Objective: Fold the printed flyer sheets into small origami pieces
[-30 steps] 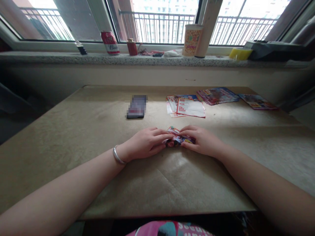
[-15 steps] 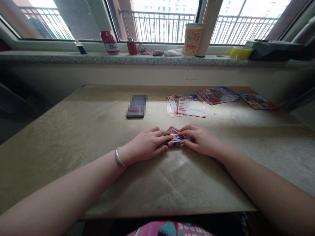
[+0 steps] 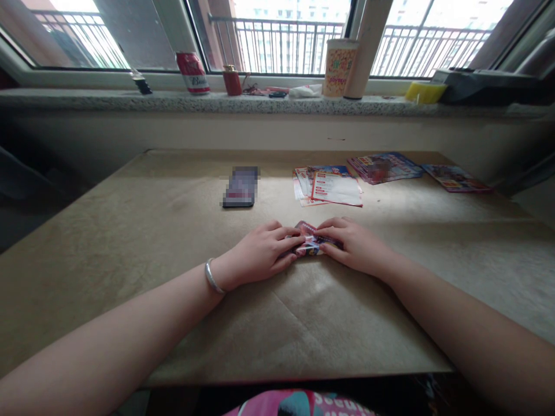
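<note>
A small folded piece of glossy, colourful printed paper lies on the table between my hands. My left hand holds its left side, with the fingers over the top and the thumb along the near edge. On the right side, my right hand grips the same paper between its fingers and thumb. The fingers cover both ends, so only the middle of the paper and a raised far flap show.
Beyond my hands lie a phone, white-and-red printed sheets, a pile of colourful leaflets and another leaflet. The windowsill holds a red can, a patterned cup and yellow tape.
My hands stay on the folded paper in nearly the same place. The fingers and the paper's flap have shifted only slightly.
</note>
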`<state>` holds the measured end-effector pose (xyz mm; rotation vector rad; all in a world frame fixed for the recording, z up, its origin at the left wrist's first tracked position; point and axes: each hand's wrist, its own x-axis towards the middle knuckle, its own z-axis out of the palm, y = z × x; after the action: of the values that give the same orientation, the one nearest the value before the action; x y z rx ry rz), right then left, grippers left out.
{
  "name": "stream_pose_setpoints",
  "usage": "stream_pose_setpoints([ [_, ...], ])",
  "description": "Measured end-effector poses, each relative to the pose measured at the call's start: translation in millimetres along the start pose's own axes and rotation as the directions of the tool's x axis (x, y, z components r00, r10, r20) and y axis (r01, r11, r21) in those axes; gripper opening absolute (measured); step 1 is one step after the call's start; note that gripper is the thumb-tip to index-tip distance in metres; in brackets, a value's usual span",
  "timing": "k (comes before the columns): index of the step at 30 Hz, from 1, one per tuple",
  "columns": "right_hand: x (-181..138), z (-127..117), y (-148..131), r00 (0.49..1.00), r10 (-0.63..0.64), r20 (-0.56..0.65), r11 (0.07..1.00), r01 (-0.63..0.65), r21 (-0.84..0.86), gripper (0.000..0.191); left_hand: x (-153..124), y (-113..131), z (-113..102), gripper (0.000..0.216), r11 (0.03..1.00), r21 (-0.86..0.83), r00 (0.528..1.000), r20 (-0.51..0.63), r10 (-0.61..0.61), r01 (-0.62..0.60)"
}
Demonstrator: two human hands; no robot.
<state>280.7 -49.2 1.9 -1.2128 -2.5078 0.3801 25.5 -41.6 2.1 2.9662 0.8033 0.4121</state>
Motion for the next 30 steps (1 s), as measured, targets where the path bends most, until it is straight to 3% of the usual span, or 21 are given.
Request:
stream_pose_setpoints([
  [18,2.3,1.7,1.0,0.999,-0.021,-0.041,0.998,0.024,0.06,0.027,2.4,-2.3,3.5,0.042,1.0,0.006,0.999,0.021,-0.028,0.028],
  [30,0.3,3.0,-1.1,0.998,-0.037,-0.048,0.999,0.035,-0.027,0.028,1.3,-3.1,3.2,0.046,0.999,0.009,0.997,0.055,-0.045,0.045],
])
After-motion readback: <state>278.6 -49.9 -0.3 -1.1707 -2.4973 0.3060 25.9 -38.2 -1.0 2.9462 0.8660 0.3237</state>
